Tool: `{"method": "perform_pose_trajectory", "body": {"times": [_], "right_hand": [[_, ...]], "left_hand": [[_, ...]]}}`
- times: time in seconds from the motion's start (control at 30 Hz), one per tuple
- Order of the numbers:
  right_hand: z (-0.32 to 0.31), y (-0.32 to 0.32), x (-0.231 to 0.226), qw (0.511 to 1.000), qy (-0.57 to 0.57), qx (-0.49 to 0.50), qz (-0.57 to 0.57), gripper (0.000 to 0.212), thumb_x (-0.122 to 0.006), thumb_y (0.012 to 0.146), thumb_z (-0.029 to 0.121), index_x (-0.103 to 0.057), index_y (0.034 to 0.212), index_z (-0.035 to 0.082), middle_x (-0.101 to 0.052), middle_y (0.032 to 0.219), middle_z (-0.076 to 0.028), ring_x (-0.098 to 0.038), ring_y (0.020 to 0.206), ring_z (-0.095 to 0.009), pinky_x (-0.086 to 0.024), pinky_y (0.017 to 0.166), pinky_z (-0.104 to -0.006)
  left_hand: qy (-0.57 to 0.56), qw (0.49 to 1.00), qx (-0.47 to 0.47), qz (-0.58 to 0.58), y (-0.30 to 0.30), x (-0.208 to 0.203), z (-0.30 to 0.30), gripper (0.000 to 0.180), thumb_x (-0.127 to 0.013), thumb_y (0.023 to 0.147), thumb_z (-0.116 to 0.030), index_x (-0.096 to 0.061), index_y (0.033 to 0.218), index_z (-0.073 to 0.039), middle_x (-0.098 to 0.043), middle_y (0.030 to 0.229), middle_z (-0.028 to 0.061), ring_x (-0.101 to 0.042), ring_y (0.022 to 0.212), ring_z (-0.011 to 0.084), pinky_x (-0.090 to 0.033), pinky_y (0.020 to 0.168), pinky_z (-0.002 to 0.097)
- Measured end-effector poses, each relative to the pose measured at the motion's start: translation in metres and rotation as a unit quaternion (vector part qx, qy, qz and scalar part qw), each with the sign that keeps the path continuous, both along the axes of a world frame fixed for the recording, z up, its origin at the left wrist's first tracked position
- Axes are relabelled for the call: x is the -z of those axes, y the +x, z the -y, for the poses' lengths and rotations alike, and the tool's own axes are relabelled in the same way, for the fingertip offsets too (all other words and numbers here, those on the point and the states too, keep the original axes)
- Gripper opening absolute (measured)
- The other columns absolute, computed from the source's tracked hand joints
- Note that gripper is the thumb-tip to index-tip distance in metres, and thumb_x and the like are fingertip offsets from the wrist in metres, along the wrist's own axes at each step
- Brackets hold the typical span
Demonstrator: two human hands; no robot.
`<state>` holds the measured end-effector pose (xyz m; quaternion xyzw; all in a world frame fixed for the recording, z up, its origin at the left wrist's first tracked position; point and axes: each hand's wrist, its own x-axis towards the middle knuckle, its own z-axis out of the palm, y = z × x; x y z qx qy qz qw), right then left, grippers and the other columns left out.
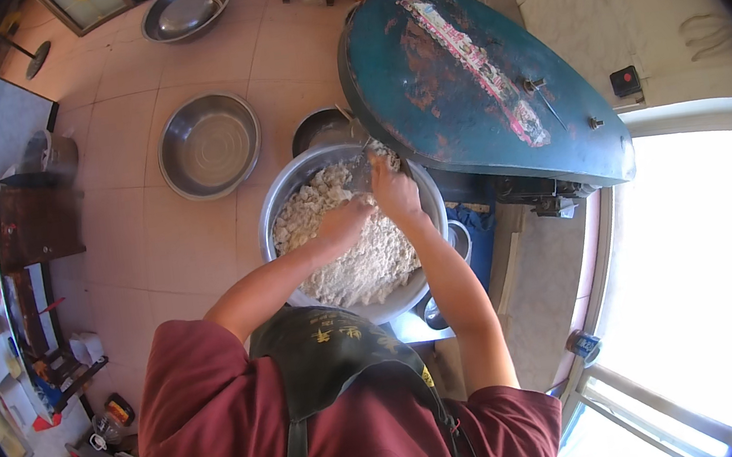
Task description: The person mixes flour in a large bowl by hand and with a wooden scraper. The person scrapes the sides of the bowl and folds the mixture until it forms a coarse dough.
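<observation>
A large metal basin (267, 213) in front of me is filled with pale, crumbly dough (361, 265), in loose lumps on the left and a flatter mass nearer to me. My left hand (347, 222) is over the middle of the dough, its fingers curled; what they hold, if anything, is hidden. Farther forward, at the basin's far right side, my right hand (394, 191) has its fingers closed around some of the dough, next to the edge of a blue-green machine cover (476, 81).
The worn machine cover overhangs the basin's far right. Behind the basin sits a smaller metal bowl (319, 130). Another wide basin (210, 147) is on the tiled floor at left, with a third basin (186, 10) farther back. A dark cabinet (40, 220) stands far left; a bright doorway opens at right.
</observation>
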<state>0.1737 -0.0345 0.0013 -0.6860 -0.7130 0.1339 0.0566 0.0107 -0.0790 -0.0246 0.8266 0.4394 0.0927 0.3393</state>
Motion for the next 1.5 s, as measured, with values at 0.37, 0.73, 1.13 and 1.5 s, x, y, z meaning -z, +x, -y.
{"method": "perform_pose_trajectory", "body": {"times": [0.37, 0.73, 1.13, 1.5], "right_hand": [[0.003, 0.033, -0.006, 0.998, 0.044, -0.031, 0.031, 0.022, -0.052, 0.099, 0.023, -0.048, 0.113, 0.006, -0.067, 0.079, -0.027, -0.066, 0.068, -0.047, -0.053, 0.057, -0.0562], [-0.008, 0.021, 0.015, 0.995, 0.084, -0.023, -0.041, 0.025, -0.053, 0.099, 0.02, -0.049, 0.12, 0.009, -0.067, 0.078, -0.027, -0.066, 0.069, -0.046, -0.053, 0.057, -0.0557], [-0.008, 0.008, 0.013, 0.993, 0.081, -0.011, -0.089, 0.023, -0.052, 0.1, 0.023, -0.049, 0.118, 0.009, -0.065, 0.068, -0.027, -0.066, 0.063, -0.045, -0.052, 0.053, -0.0542], [0.016, 0.04, -0.029, 0.992, -0.018, 0.048, -0.118, 0.028, -0.055, 0.096, 0.019, -0.054, 0.122, 0.007, -0.068, 0.093, -0.027, -0.064, 0.08, -0.049, -0.052, 0.067, -0.0574]], "left_hand": [[-0.12, 0.992, 0.0, 0.024, -0.012, 0.027, -0.002, 0.048, -0.08, 0.075, -0.013, -0.066, 0.121, -0.011, -0.068, 0.111, 0.0171, -0.067, 0.097, 0.0333, -0.053, 0.084, 0.0461], [-0.196, 0.978, -0.037, 0.062, -0.005, 0.015, -0.004, 0.045, -0.077, 0.079, -0.02, -0.066, 0.122, -0.011, -0.069, 0.116, 0.0165, -0.068, 0.102, 0.0328, -0.052, 0.092, 0.0424], [-0.139, 0.979, -0.062, 0.133, -0.002, 0.013, 0.004, 0.038, -0.075, 0.083, -0.023, -0.068, 0.117, -0.01, -0.071, 0.108, 0.0179, -0.07, 0.093, 0.0333, -0.054, 0.083, 0.0419], [-0.039, 0.99, -0.127, 0.04, 0.031, -0.034, -0.051, 0.032, -0.07, 0.086, -0.02, -0.064, 0.115, -0.008, -0.063, 0.118, 0.0194, -0.066, 0.097, 0.0394, -0.055, 0.079, 0.0467]]}}
